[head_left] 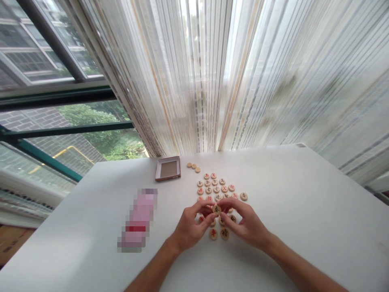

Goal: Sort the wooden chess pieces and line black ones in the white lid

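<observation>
Between the fingertips of both hands is a round wooden Chinese chess piece (216, 209) with a black character facing up. My left hand (194, 221) pinches it from the left, and my right hand (244, 221) from the right. Rows of similar pieces with red or black characters lie face up on the table around and beyond the fingers. Closest to me are a red-marked piece (213, 234) and a black-marked piece (224, 234), side by side. One black-marked piece (243, 196) sits apart at the right. My fingers partly cover several pieces in the middle.
A shallow open box (168, 168) stands at the back left of the white table (291, 178). Beside it lie 3 blank-faced pieces (193, 166). A pixelated pink object (141, 219) lies at the left. Striped curtains (197, 81) hang along the far edge.
</observation>
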Tool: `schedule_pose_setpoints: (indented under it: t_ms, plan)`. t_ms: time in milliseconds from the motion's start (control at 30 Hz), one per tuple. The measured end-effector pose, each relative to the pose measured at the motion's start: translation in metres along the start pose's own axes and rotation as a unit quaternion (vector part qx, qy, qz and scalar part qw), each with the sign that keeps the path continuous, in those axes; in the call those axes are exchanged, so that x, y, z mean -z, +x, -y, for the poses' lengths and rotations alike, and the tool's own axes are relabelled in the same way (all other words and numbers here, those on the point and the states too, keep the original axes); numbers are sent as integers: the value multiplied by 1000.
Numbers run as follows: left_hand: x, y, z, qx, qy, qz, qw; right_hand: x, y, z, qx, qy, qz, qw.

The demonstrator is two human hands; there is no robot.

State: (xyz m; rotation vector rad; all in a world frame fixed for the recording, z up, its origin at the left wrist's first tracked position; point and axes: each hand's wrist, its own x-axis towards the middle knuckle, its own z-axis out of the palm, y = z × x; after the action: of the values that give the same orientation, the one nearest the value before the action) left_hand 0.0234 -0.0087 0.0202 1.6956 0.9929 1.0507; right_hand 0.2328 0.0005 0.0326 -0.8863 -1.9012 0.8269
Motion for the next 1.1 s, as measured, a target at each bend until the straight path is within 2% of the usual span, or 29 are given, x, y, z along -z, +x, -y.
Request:
schedule_pose_setpoints:
  t_ms: [133,300,767,900,1100]
  plan:
    - [1,0,-3,23,-44,22,999,-1,0,-1,3,3,3,1000]
    - [1,0,-4,45,-91,22,995,-2,0,0,16,3,3,1000]
    - [-1,0,-2,51,-78,11,996,-5,-4,1,44,-4,5,999]
    - [-1,0,-1,56,-101,10,993,-4,-3,1,42,-6,21,999]
    - [-1,0,2,67,-128,5,989,-2,-3,0,38,-26,10,999]
